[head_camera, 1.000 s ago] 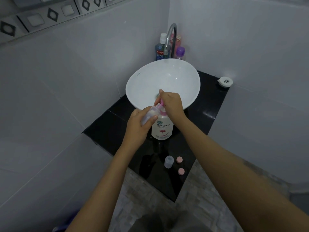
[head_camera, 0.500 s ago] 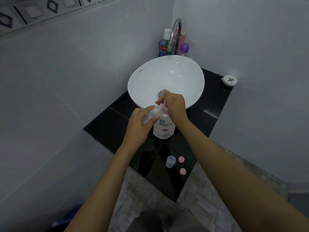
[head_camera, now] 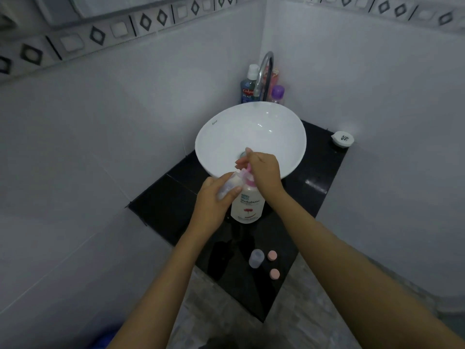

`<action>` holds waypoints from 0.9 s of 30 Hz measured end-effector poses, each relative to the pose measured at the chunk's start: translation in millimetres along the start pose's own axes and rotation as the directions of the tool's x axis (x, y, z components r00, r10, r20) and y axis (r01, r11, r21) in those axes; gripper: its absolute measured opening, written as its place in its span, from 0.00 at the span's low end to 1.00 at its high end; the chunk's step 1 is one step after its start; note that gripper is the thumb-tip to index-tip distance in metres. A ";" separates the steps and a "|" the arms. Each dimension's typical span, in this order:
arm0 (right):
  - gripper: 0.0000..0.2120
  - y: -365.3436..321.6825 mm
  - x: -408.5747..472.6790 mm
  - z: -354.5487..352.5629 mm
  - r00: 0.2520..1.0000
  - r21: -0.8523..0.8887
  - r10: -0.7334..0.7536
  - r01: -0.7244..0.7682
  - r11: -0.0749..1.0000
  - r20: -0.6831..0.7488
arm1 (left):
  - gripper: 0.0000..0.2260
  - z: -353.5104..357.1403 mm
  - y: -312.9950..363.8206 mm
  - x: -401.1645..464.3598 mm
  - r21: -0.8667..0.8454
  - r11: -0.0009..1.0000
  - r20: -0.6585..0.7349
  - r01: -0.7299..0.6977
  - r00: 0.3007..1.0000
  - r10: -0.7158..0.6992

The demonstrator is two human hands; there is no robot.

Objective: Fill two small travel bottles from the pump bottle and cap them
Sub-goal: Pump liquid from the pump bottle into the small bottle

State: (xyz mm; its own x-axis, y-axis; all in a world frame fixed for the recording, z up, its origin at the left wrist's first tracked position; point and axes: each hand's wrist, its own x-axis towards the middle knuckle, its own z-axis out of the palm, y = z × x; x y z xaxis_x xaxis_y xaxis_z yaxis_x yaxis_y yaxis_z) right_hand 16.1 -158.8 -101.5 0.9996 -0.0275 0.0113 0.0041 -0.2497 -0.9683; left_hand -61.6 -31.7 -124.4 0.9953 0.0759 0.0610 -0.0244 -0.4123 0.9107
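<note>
A white pump bottle with a pink pump stands on the black counter in front of the basin. My right hand rests on top of its pump head. My left hand holds a small clear travel bottle tilted, its mouth at the pump's nozzle. A second clear travel bottle stands upright and uncapped near the counter's front edge. Two pink caps lie just right of it.
A white bowl basin sits behind the pump bottle, under a chrome tap. Mouthwash and a purple-capped bottle stand in the corner. A small white round item lies at the counter's right end. Tiled walls close both sides.
The view has tilted up slightly, showing more wall. Both hands stay at the pump bottle in nearly the same grip.
</note>
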 end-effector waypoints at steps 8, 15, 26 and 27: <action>0.23 3.7 -2.6 -2.6 0.999 0.033 -0.022 0.023 0.999 -0.028 | 0.20 -2.6 3.6 1.4 -0.006 1.000 0.011 -0.029 1.000 0.029; 0.19 11.7 -0.9 -1.5 0.998 0.042 0.061 -0.062 0.997 0.034 | 0.20 2.0 -4.6 1.7 -0.002 1.000 -0.009 -0.011 1.000 0.011; 0.20 2.6 5.0 -3.9 0.999 -0.014 0.015 -0.015 1.000 0.049 | 0.20 5.1 -5.1 -1.1 -0.041 0.999 -0.029 -0.009 1.000 0.007; 0.20 -0.6 5.8 -4.2 0.999 0.009 0.013 -0.014 1.000 0.050 | 0.20 4.3 -4.8 -0.5 -0.039 0.999 -0.035 -0.014 0.999 0.012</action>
State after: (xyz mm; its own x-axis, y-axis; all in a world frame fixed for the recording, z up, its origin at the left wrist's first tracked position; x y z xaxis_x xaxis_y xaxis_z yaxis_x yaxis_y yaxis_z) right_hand 21.7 -162.8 -99.8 0.9997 0.0180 -0.0142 -0.0094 -0.2402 -0.9707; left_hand -61.6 -33.7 -130.6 0.9909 0.1028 0.0866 -0.0416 -0.3776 0.9250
